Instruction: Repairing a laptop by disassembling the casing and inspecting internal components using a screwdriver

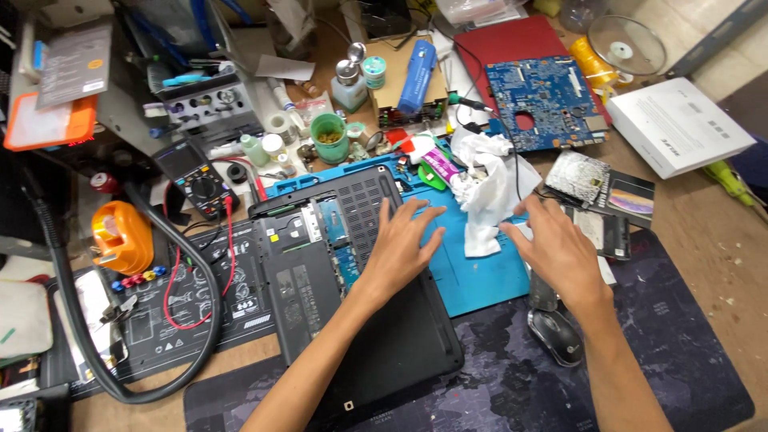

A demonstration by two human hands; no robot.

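Resting flat on the upturned black laptop (352, 312), the left hand (398, 248) is lying open with fingers spread, gripping nothing. The right hand (556, 250) is hovering open beside a white cloth (486, 188) on the blue mat (480, 276), holding nothing. A green cup (330, 137) behind the laptop is holding small brownish bits. A white flat box (678, 126) is sitting at the far right.

Single head-worn view, steeply down and close over a cluttered workbench (720, 240), perhaps tilted slightly left.
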